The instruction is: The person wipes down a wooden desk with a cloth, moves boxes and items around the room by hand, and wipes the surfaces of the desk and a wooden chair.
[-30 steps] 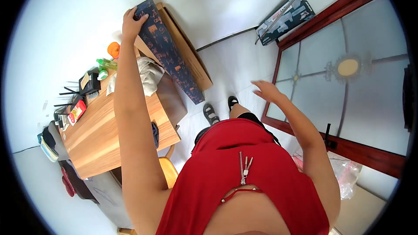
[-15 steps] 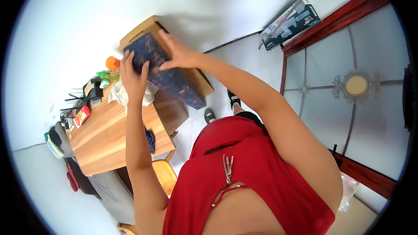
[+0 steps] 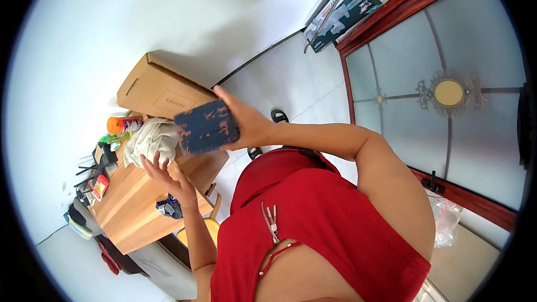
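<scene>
A dark blue box (image 3: pixel 207 127) with reddish markings shows its end face toward me, in front of my body. My right hand (image 3: pixel 246 120) grips its right side, fingers over the far edge and thumb below. My left hand (image 3: pixel 172 182) is spread over the wooden desk, apart from the box and holding nothing. Behind the blue box, a tall brown cardboard box (image 3: pixel 168 90) leans by the wall. A pale cloth (image 3: pixel 152 142) lies on the desk near my left fingertips. The blue box hides its own far length.
The wooden desk (image 3: pixel 131 207) carries an orange-lidded container (image 3: pixel 117 125), black routers, a red packet (image 3: pixel 100 187) and a dark blue cloth bundle (image 3: pixel 169 207). A patterned box (image 3: pixel 344 14) stands by the wall, beside a red-framed glass door (image 3: pixel 442 78). A yellow chair is below the desk.
The blue box has come away from the brown box, toward me, its end now facing me. My left hand has let go and moved down; my right hand has taken hold of the box.
</scene>
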